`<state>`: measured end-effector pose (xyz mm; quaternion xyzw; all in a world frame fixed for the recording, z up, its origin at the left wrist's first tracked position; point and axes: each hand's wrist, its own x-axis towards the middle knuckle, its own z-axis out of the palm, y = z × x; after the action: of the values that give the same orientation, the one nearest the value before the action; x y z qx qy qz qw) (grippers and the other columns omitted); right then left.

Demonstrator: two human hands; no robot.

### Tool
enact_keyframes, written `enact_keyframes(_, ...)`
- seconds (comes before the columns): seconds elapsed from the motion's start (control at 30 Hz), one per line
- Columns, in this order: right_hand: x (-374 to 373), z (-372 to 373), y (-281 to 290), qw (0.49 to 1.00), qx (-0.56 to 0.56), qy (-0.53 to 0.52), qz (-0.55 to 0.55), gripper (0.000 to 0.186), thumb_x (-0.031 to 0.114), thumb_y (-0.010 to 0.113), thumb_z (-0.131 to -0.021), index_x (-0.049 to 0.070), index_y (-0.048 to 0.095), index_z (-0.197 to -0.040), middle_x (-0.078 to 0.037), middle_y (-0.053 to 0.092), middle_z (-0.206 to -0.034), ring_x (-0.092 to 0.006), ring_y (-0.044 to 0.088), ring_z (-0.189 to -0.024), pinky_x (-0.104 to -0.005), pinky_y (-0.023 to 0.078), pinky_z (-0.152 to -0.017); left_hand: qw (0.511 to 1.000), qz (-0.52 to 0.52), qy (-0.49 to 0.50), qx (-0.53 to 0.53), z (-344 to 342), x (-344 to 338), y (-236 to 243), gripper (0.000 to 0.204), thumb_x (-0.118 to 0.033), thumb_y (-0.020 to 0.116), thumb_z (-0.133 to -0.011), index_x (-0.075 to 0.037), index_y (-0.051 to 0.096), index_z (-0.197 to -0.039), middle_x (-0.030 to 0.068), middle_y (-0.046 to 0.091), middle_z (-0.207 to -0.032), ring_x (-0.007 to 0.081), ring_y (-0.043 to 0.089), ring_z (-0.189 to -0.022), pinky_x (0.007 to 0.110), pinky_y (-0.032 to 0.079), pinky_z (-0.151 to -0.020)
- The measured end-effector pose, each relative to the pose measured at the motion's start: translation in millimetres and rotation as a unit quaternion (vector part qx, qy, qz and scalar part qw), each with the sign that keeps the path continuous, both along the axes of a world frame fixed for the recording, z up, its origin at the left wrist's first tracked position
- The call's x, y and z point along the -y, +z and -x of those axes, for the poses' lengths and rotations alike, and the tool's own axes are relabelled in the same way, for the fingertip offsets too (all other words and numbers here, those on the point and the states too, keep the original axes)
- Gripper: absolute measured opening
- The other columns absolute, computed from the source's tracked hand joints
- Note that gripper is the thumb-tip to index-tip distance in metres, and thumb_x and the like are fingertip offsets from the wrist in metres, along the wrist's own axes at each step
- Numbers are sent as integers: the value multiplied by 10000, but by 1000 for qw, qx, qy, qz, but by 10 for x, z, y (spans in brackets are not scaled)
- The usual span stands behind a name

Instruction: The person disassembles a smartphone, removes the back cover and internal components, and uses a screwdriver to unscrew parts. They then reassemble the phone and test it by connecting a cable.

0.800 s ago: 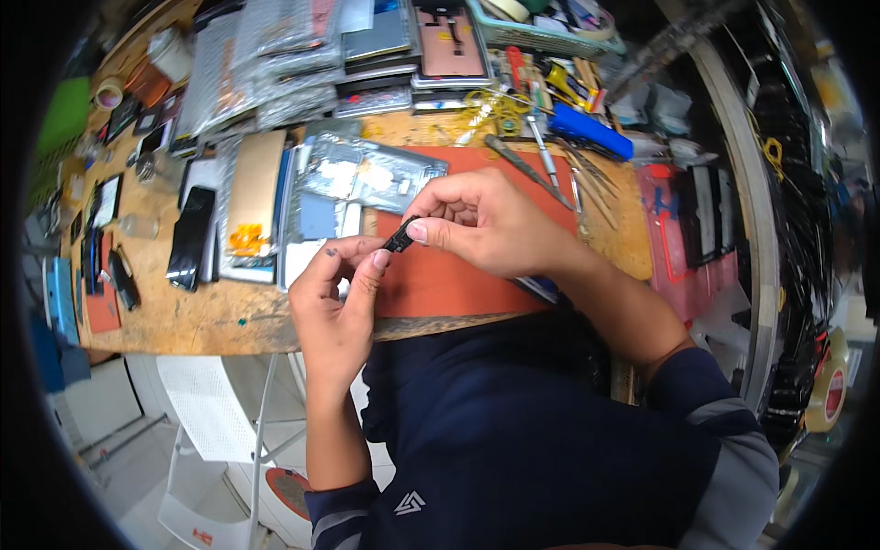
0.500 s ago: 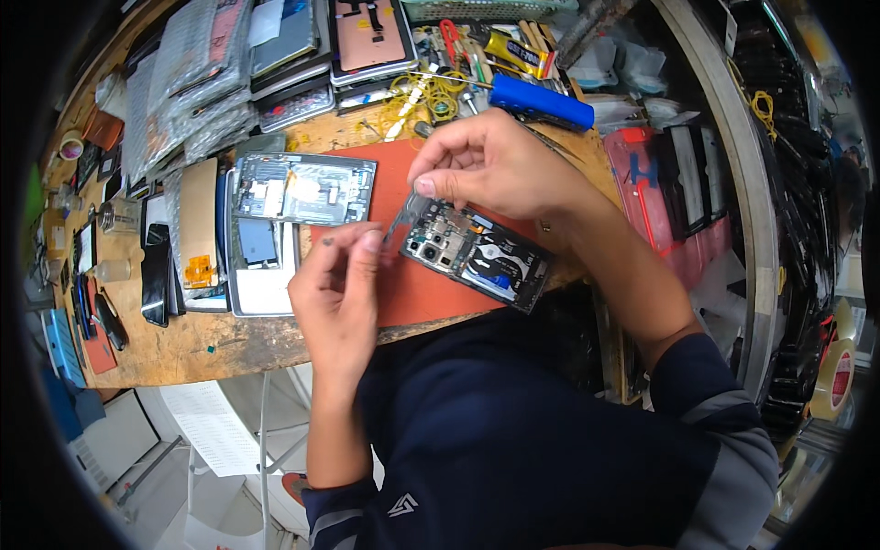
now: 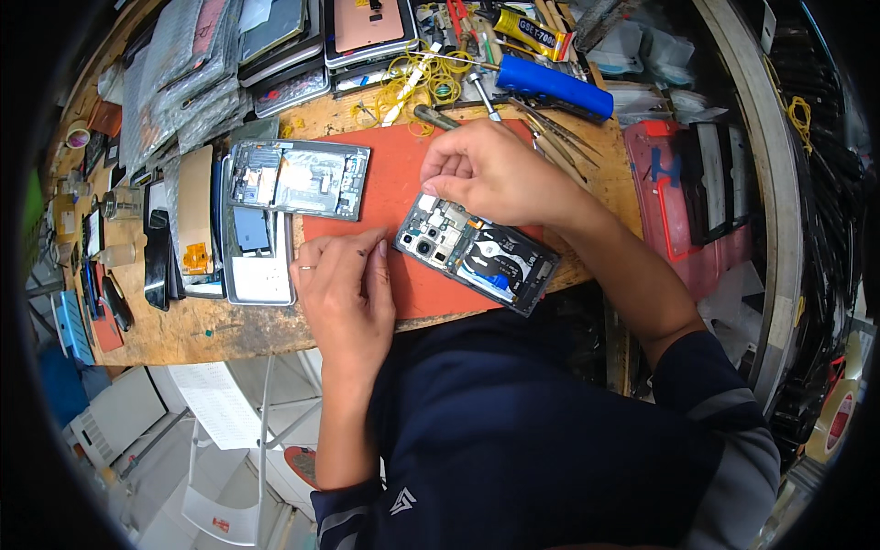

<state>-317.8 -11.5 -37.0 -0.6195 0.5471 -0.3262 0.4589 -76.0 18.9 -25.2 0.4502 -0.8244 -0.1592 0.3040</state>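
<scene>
An opened phone (image 3: 492, 258) lies tilted on the orange-red mat (image 3: 403, 165), with its circuit board, camera lenses and black battery exposed. Over its upper left corner, my right hand (image 3: 490, 170) has thumb and fingers closed in a pinch; whatever is between them is hidden or too small to name. My left hand (image 3: 346, 289) is at the mat's left part, left of the phone and apart from it. Its thumb and forefinger tips are together, and I cannot make out anything they hold. A second opened phone frame (image 3: 298, 179), grey and silver, lies beyond my left hand.
A blue cylindrical tool (image 3: 555, 88) with a metal shaft lies beyond the mat, by a tangle of yellow wire (image 3: 412, 87). Tweezers and picks (image 3: 559, 147) lie at the right. Bubble-wrapped packages (image 3: 179, 82) and tablets (image 3: 371, 27) are stacked at the back left.
My left hand has drawn back from the phone's corner and lowered. The thin dark piece seen between my hands no longer shows there. My right hand stays at the corner.
</scene>
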Motion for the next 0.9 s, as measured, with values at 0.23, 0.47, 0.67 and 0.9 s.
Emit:
enact_keyframes(0.23,18,-67,162,988,-135,27,69,69,28,704,-868,-21,744,-893,-216,747,-868,-399,738,-900,-489,569,-830,995,14,-56,82,71,33,61,318,2,716,-811,-65,781,-1115,60,687,-991,276,615,-991,434,429,-881)
enact_keyframes(0.47,-42,-140,205,957,-241,39,155,61,38,714,-876,-23,720,-880,-229,741,-918,-422,721,-952,-525,554,-859,981,91,-98,140,59,106,37,356,-26,722,-757,-70,789,-1105,66,661,-982,279,625,-1065,462,442,-949)
enact_keyframes(0.67,-51,-116,82,968,-189,26,164,164,59,788,-859,9,648,-927,-175,698,-901,-387,682,-876,-481,528,-765,986,33,-120,112,27,219,79,396,25,694,-767,-92,792,-1133,79,686,-1024,302,636,-1099,463,440,-980)
enact_keyframes(0.9,-30,40,77,977,-137,31,159,92,67,740,-902,-16,735,-942,-158,731,-864,-349,703,-821,-427,544,-746,968,116,-145,166,209,186,106,350,-48,715,-790,-105,787,-1127,80,685,-1141,303,616,-1197,481,442,-1050)
